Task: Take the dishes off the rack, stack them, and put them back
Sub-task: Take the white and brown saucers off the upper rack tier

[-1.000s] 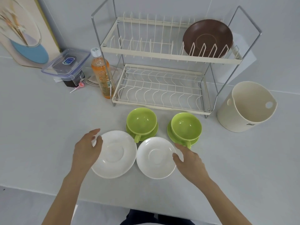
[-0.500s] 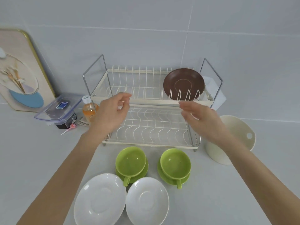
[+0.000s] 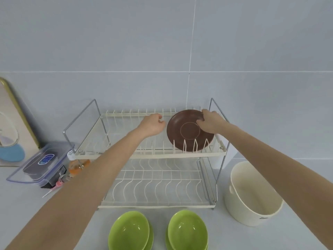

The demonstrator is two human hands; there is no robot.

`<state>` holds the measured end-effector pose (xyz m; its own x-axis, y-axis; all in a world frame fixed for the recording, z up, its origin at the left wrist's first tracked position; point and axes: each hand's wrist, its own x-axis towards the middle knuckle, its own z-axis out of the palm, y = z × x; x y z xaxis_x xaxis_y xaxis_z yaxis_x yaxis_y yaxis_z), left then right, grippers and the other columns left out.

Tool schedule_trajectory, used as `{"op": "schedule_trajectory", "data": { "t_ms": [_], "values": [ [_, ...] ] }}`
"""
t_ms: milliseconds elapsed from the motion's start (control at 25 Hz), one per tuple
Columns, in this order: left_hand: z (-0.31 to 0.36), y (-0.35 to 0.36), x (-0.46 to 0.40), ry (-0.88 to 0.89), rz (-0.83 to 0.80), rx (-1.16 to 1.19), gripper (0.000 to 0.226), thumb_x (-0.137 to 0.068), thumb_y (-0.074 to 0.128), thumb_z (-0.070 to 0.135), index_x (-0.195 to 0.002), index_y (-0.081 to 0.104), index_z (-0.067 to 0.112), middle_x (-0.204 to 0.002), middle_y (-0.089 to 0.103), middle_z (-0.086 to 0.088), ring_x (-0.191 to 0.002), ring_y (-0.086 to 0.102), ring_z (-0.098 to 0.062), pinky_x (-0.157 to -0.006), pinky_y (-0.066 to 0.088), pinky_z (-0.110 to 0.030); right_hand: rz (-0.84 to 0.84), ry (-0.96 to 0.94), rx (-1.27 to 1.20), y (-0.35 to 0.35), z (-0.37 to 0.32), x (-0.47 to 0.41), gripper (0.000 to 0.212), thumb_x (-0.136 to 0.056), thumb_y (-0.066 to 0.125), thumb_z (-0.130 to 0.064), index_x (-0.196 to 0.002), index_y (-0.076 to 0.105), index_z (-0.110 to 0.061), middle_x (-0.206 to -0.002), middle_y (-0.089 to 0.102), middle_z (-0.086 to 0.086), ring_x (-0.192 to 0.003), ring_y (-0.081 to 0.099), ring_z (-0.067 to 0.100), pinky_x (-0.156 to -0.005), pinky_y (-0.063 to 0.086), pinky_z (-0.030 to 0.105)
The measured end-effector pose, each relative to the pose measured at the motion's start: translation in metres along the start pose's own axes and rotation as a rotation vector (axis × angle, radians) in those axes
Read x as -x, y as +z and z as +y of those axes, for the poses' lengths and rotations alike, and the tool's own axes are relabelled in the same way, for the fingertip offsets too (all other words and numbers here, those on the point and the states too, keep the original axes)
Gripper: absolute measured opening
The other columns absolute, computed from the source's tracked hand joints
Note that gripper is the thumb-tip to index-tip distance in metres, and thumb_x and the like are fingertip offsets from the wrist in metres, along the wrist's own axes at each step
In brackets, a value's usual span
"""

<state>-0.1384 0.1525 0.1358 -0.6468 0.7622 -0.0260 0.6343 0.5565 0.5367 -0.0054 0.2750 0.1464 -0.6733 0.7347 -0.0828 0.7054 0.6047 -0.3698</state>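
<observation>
A brown saucer [image 3: 187, 131] stands upright between the prongs at the right end of the top tier of the cream two-tier dish rack [image 3: 149, 156]. My right hand [image 3: 210, 121] grips the saucer's upper right rim, thumb on its face. My left hand [image 3: 153, 123] hovers just left of the saucer with loosely curled fingers, holding nothing. Two green cups [image 3: 128, 230] [image 3: 187, 229] on green saucers sit on the counter in front of the rack. The lower tier holds nothing.
A cream bucket [image 3: 252, 195] stands right of the rack. A clear lidded container [image 3: 39, 164] and an orange drink bottle [image 3: 76, 164] sit to the left, with a framed board [image 3: 12, 123] leaning on the wall.
Both hands left the white saucers on the counter and reached up to the top tier. My right hand took hold of the brown saucer. The view tilted up, so the white saucers dropped out of sight.
</observation>
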Motion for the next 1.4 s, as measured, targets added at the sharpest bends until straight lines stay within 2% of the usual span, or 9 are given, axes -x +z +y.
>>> {"op": "schedule_trajectory", "data": {
  "t_ms": [120, 240, 440, 560, 720, 960, 1080, 1240, 1400],
  "values": [
    [0.003, 0.019, -0.021, -0.120, -0.120, 0.037, 0.039, -0.092, 0.041, 0.023, -0.121, 0.048, -0.002, -0.122, 0.055, -0.018, -0.110, 0.055, -0.030, -0.083, 0.048, -0.033, -0.007, 0.067, 0.037, 0.007, 0.006, -0.016, 0.043, -0.093, 0.038, -0.018, -0.131, 0.035, 0.002, -0.134, 0.039, 0.027, -0.123, 0.041, 0.042, -0.101, 0.036, 0.041],
    [0.004, 0.030, -0.029, -0.205, -0.226, 0.252, 0.034, -0.092, 0.041, 0.018, -0.115, 0.052, -0.005, -0.106, 0.060, -0.016, -0.082, 0.060, -0.022, -0.062, 0.051, -0.022, 0.056, 0.090, 0.042, 0.010, 0.006, -0.020, 0.037, -0.092, 0.038, -0.011, -0.126, 0.040, 0.005, -0.132, 0.041, 0.028, -0.124, 0.039, 0.041, -0.102, 0.033, 0.039],
    [-0.001, 0.027, -0.031, -0.258, -0.090, 0.459, 0.022, -0.087, 0.035, -0.004, -0.087, 0.056, 0.003, -0.106, 0.065, -0.025, -0.083, 0.064, -0.033, -0.078, 0.055, -0.036, 0.164, 0.101, -0.109, 0.009, 0.001, -0.023, 0.032, -0.085, 0.043, -0.001, -0.115, 0.051, 0.004, -0.123, 0.052, 0.027, -0.113, 0.050, 0.040, -0.082, 0.041, 0.034],
    [0.000, 0.010, -0.028, -0.209, 0.014, 0.571, 0.032, -0.089, 0.035, -0.001, -0.067, 0.050, 0.016, -0.093, 0.060, -0.014, -0.071, 0.060, -0.027, -0.072, 0.055, -0.031, 0.244, 0.047, -0.196, 0.002, -0.006, -0.022, 0.036, -0.082, 0.041, 0.003, -0.115, 0.055, 0.002, -0.122, 0.054, 0.024, -0.109, 0.053, 0.038, -0.078, 0.040, 0.032],
    [0.013, -0.028, -0.005, -0.120, 0.105, 0.714, 0.032, -0.093, 0.035, 0.009, -0.067, 0.051, 0.020, -0.071, 0.054, -0.004, -0.056, 0.051, -0.013, -0.036, 0.048, -0.014, 0.374, -0.043, -0.387, -0.018, -0.016, -0.007, 0.039, -0.081, 0.038, 0.002, -0.115, 0.058, -0.001, -0.120, 0.058, 0.022, -0.111, 0.052, 0.038, -0.093, 0.043, 0.037],
    [0.014, -0.050, 0.073, -0.025, 0.044, 0.854, 0.020, -0.093, 0.043, 0.019, -0.088, 0.062, 0.020, -0.076, 0.060, 0.003, -0.062, 0.062, -0.010, -0.045, 0.053, -0.016, 0.425, -0.059, -0.729, -0.024, -0.009, 0.059, 0.044, -0.084, 0.038, 0.000, -0.120, 0.059, -0.013, -0.098, 0.057, 0.003, -0.091, 0.053, 0.021, -0.090, 0.049, 0.034],
    [0.003, -0.031, 0.120, -0.014, 0.009, 0.884, 0.022, -0.093, 0.046, 0.023, -0.081, 0.064, 0.026, -0.076, 0.062, 0.004, -0.049, 0.064, -0.002, -0.047, 0.054, -0.018, 0.386, -0.039, -0.815, 0.004, 0.010, 0.100, 0.042, -0.082, 0.041, -0.001, -0.117, 0.061, -0.014, -0.098, 0.061, 0.002, -0.086, 0.056, 0.024, -0.079, 0.054, 0.037],
    [-0.016, 0.015, 0.165, -0.095, 0.019, 0.919, 0.019, -0.093, 0.047, 0.022, -0.089, 0.065, 0.021, -0.076, 0.062, 0.002, -0.044, 0.061, 0.001, -0.042, 0.052, -0.018, 0.311, 0.017, -0.888, 0.048, 0.037, 0.150, 0.040, -0.084, 0.043, -0.001, -0.112, 0.064, -0.020, -0.084, 0.061, -0.006, -0.080, 0.059, 0.023, -0.086, 0.053, 0.046],
    [-0.033, 0.072, 0.204, -0.223, -0.013, 0.922, 0.018, -0.093, 0.046, 0.018, -0.100, 0.063, 0.017, -0.078, 0.063, 0.000, -0.044, 0.061, 0.003, -0.039, 0.051, -0.018, 0.236, 0.107, -0.860, 0.088, 0.064, 0.194, 0.038, -0.087, 0.044, -0.002, -0.114, 0.063, -0.020, -0.088, 0.062, -0.003, -0.087, 0.061, 0.023, -0.082, 0.054, 0.037]
  ]
}}
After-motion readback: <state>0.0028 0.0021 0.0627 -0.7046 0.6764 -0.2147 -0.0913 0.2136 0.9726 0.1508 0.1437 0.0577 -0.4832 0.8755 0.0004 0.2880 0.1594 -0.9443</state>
